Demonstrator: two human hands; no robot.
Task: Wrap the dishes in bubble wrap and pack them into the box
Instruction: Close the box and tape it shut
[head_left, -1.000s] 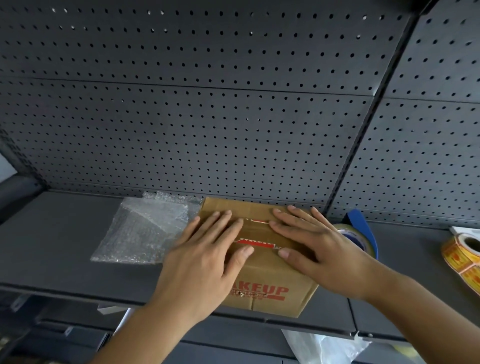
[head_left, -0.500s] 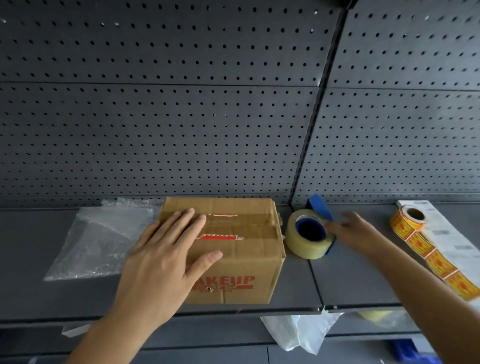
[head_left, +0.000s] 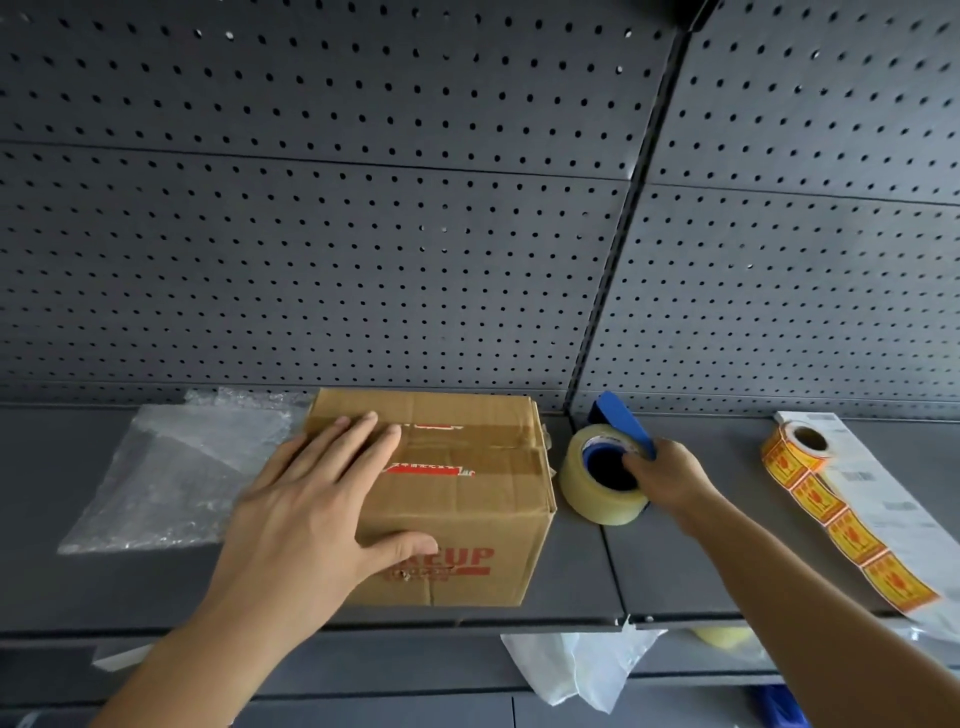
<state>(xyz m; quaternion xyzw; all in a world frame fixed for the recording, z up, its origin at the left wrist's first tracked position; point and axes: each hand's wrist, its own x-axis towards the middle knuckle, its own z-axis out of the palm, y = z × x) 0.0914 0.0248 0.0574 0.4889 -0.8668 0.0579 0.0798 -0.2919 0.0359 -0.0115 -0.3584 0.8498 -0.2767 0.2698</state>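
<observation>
A brown cardboard box (head_left: 483, 499) with red print stands shut on the grey shelf (head_left: 675, 571), its flaps folded down. My left hand (head_left: 317, 499) lies flat on its top, fingers spread, thumb over the front edge. To the right of the box sits a clear tape roll in a blue dispenser (head_left: 602, 473). My right hand (head_left: 670, 475) grips the dispenser, fingers reaching into the roll's core. A sheet of bubble wrap (head_left: 171, 478) lies flat to the left of the box. No dishes are visible.
A roll of yellow-and-red warning stickers (head_left: 810, 478) trails along the shelf at the right, over a white paper strip (head_left: 883, 499). A dark perforated back panel (head_left: 415, 234) rises behind the shelf. White plastic (head_left: 576, 670) hangs below the shelf edge.
My right hand left the box top, moved right and closed on the tape dispenser. My left hand stays flat on the box. The camera view shifted to the right.
</observation>
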